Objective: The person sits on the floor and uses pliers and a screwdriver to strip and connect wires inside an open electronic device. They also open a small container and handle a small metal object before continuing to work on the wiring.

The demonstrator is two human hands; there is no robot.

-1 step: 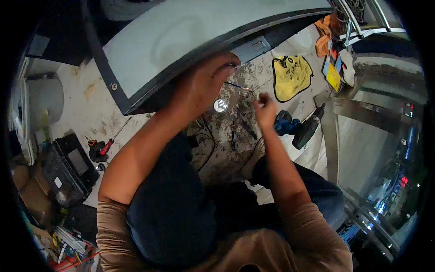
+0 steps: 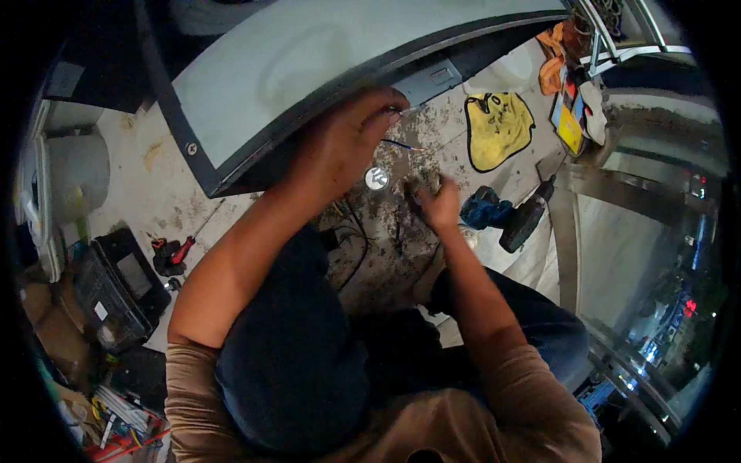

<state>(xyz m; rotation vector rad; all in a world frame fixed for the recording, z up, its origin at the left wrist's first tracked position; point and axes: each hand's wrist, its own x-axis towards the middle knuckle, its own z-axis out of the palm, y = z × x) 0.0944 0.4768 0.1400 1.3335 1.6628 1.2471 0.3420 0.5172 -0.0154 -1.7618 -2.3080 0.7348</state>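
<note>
My left hand (image 2: 359, 131) reaches under the lower edge of a big dark-framed cabinet with a pale panel (image 2: 285, 85). Its fingers curl together beside a grey metal plate (image 2: 428, 82); what they grip is hidden. Below those fingers a thin dark wire with a bare end (image 2: 403, 145) sticks out. Lower down lies a round silvery disc (image 2: 377, 179). My right hand (image 2: 438, 202) hangs low over the stained floor, thumb and fingers apart, with dark slender items under it that I cannot make out. To its right rests a blue and black cordless drill (image 2: 505, 217).
A yellow cloth with dark edging (image 2: 498, 131) lies beyond the drill. At left are a red-handled screwdriver (image 2: 184, 251) and an open black case (image 2: 120, 289). Dark cables (image 2: 359, 247) trail between my legs. A metal frame (image 2: 637, 55) stands at the far right.
My right hand has moved down and left toward the floor, its fingers spreading. The left hand keeps its place at the cabinet edge.
</note>
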